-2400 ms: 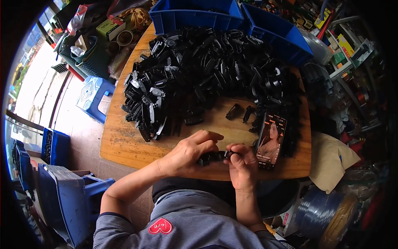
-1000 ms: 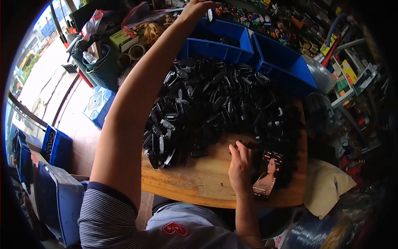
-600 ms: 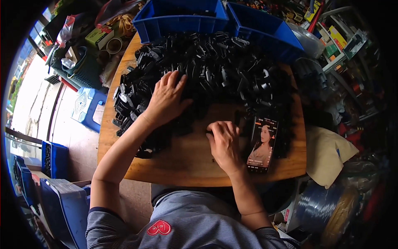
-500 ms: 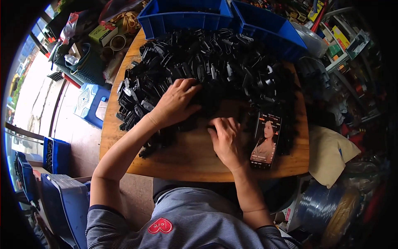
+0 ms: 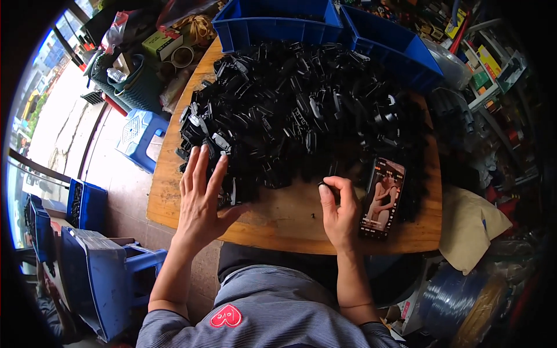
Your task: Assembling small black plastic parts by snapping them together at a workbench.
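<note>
Head view: the left hand (image 5: 200, 209) is spread, fingers extended and grasping nothing, at the left near edge of the heap of glossy black plastic parts (image 5: 284, 104); contact cannot be determined. The heap covers the far portion of the brown wooden table (image 5: 275, 226). Thumb and forefinger of the right hand (image 5: 341, 217) pinch a small dark piece (image 5: 321, 184), left of the black rectangular smartphone (image 5: 382, 200).

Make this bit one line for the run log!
Left hand: spread open, by heaped black parts | Right hand: pinching small dark part, kind unclear | Phone: lit, beside right hand
</note>
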`<control>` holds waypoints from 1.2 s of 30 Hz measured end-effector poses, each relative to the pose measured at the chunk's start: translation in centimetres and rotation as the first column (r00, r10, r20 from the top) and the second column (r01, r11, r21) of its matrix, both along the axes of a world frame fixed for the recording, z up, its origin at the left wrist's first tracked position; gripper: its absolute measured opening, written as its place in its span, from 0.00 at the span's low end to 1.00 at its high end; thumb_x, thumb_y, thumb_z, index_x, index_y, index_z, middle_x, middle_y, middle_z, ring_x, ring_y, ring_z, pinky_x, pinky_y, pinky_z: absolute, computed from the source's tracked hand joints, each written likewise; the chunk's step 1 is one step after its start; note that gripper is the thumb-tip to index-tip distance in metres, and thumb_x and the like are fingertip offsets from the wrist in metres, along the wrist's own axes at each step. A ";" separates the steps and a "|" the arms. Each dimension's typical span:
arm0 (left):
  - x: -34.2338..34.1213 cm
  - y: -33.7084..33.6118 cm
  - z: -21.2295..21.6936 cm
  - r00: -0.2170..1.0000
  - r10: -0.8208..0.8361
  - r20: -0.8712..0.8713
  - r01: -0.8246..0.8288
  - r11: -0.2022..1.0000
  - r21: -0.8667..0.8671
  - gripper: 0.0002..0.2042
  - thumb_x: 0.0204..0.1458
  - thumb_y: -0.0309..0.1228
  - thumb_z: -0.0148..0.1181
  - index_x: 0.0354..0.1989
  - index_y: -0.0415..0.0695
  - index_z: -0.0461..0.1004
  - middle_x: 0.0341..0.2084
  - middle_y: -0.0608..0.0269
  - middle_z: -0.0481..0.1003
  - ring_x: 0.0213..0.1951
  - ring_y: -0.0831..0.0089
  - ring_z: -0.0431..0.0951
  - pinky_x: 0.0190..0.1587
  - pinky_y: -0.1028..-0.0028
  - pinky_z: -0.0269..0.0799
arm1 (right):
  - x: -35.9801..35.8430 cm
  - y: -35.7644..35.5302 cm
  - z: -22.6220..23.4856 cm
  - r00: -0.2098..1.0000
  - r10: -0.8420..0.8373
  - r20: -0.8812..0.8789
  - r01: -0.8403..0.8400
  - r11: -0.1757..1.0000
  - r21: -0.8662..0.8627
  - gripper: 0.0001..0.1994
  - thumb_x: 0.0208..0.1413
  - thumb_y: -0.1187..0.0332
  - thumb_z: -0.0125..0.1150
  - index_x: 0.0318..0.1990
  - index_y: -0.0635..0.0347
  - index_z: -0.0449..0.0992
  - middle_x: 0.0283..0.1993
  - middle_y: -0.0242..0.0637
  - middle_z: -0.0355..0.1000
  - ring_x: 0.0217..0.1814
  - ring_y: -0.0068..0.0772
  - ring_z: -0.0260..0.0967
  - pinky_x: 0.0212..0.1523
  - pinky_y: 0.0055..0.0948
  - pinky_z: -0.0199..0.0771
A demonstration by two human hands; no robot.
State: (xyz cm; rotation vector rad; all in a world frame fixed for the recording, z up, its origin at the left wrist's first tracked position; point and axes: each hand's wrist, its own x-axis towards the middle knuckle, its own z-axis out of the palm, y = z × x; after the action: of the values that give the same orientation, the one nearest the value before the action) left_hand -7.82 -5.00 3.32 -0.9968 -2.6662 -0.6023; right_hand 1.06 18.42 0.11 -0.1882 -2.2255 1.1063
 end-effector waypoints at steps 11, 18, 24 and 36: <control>-3.6 2.9 -1.3 0.975 -0.194 -0.112 0.191 0.981 -0.036 0.32 0.47 0.44 0.55 0.62 0.50 0.55 0.63 0.45 0.45 0.65 0.51 0.44 0.63 0.54 0.38 | 0.0 -0.2 0.1 0.998 0.029 -0.047 -0.031 0.999 -0.034 0.07 0.54 0.72 0.56 0.38 0.64 0.69 0.32 0.35 0.69 0.33 0.26 0.66 0.35 0.22 0.67; -2.8 4.7 -1.6 0.818 -0.479 -0.318 0.476 0.875 -0.091 0.15 0.41 0.29 0.53 0.41 0.46 0.69 0.53 0.55 0.64 0.59 0.58 0.58 0.59 0.57 0.53 | 0.2 -0.9 0.8 0.997 0.071 -0.034 -0.070 0.997 0.023 0.06 0.54 0.73 0.55 0.37 0.64 0.69 0.31 0.35 0.70 0.32 0.25 0.68 0.34 0.21 0.67; -1.2 6.0 -0.1 0.895 -0.346 -0.281 0.350 0.936 -0.037 0.12 0.44 0.29 0.52 0.39 0.43 0.66 0.48 0.57 0.67 0.52 0.60 0.64 0.49 0.65 0.60 | 0.2 -3.4 1.8 0.980 0.199 0.018 -0.180 0.916 -0.358 0.10 0.55 0.70 0.56 0.42 0.62 0.66 0.28 0.28 0.66 0.29 0.15 0.61 0.31 0.15 0.63; -0.5 5.9 -1.0 0.846 -0.446 -0.290 0.497 0.858 0.129 0.15 0.41 0.26 0.54 0.41 0.41 0.66 0.38 0.58 0.69 0.38 0.64 0.70 0.41 0.69 0.64 | 0.7 -3.4 0.3 0.961 0.277 -0.003 -0.227 0.779 -0.584 0.14 0.49 0.70 0.63 0.43 0.63 0.69 0.27 0.26 0.67 0.27 0.13 0.61 0.30 0.15 0.63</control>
State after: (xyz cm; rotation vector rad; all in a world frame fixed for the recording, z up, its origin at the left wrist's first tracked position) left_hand -8.29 0.88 2.35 -1.5695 -2.0883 -0.7606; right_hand 1.78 15.05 0.37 -0.1935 -1.9486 1.9513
